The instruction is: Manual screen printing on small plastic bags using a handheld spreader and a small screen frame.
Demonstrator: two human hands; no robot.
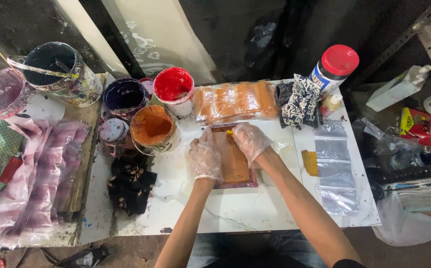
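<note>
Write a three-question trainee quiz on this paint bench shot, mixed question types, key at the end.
1. True or false: both the left hand and the right hand wear thin clear gloves.
2. Multiple choice: the small framed screen under the hands is smeared with which colour? A blue, B orange, C green.
3. Fill in: the open tub of orange paint stands just in front of a tub of ___ paint.

Key: 1 true; 2 B; 3 red.
</note>
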